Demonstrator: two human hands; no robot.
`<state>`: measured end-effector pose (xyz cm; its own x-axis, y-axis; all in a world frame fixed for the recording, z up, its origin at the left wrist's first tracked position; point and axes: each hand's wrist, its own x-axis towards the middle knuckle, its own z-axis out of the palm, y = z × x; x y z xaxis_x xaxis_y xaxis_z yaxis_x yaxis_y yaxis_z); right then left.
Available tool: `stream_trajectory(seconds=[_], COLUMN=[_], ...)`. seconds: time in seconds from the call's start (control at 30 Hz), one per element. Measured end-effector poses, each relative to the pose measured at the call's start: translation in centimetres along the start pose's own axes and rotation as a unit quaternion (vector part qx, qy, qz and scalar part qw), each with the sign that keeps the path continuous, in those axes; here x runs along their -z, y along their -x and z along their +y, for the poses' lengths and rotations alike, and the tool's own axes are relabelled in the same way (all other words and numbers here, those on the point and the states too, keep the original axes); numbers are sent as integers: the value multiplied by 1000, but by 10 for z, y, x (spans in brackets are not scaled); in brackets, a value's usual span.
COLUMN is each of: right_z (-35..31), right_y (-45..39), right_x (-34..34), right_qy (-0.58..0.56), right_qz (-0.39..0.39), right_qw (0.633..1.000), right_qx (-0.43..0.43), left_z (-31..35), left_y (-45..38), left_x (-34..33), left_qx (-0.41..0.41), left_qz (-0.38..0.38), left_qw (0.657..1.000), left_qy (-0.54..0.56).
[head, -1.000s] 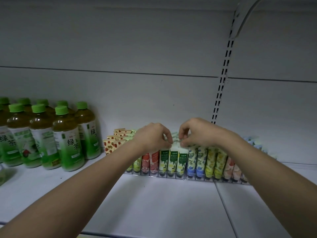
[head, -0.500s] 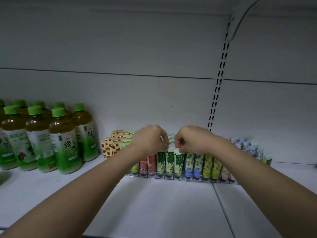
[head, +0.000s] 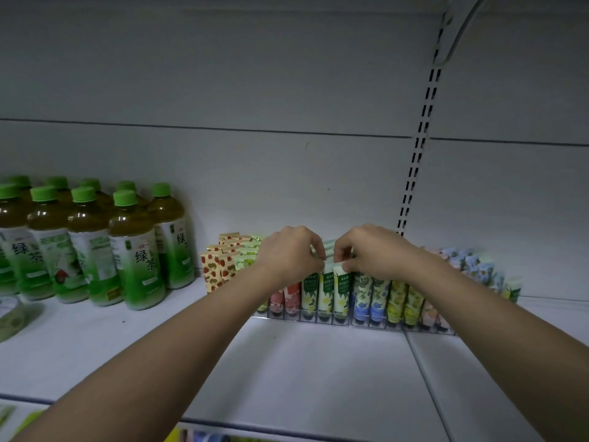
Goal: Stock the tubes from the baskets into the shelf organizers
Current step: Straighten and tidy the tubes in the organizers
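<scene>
Rows of small patterned tubes stand upright in clear shelf organizers (head: 376, 325) at the back of the shelf. The green-and-white tubes (head: 325, 293) fill the middle lanes, with pink tubes (head: 285, 299) to their left and blue tubes (head: 369, 298) and yellow tubes (head: 404, 301) to their right. My left hand (head: 288, 253) and my right hand (head: 371, 248) meet above the green-and-white tubes, and the curled fingers of both pinch the crimped tops of those tubes. No basket is in view.
Several green tea bottles (head: 137, 247) stand at the left of the white shelf (head: 302, 378). Strawberry-print tubes (head: 216, 271) sit left of my left hand. A slotted upright (head: 420, 148) runs up the back wall. More products show below the shelf edge.
Both hands have stayed over the green-and-white tubes, fingers working at their tops. The view has shifted slightly.
</scene>
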<state>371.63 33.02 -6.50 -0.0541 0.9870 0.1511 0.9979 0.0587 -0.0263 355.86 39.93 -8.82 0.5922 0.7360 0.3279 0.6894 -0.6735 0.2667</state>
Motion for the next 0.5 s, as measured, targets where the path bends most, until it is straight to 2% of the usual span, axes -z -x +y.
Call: stream_trajectory(seconds=[0.13, 0.33, 0.5], right_z=[-2, -17, -37], right_y=[5, 25, 38], right_x=[4, 33, 36], right_qy=[-33, -43, -52], right_qz=[-28, 17, 5], right_qw=[999, 999, 999], right_qx=[-8, -10, 0], left_z=[-2, -3, -11], left_y=[-1, 18, 53], left_x=[7, 39, 46], left_qx=[-5, 17, 27], left_qz=[-22, 1, -2], left_qw=[1000, 1000, 1000], left_qy=[12, 25, 14])
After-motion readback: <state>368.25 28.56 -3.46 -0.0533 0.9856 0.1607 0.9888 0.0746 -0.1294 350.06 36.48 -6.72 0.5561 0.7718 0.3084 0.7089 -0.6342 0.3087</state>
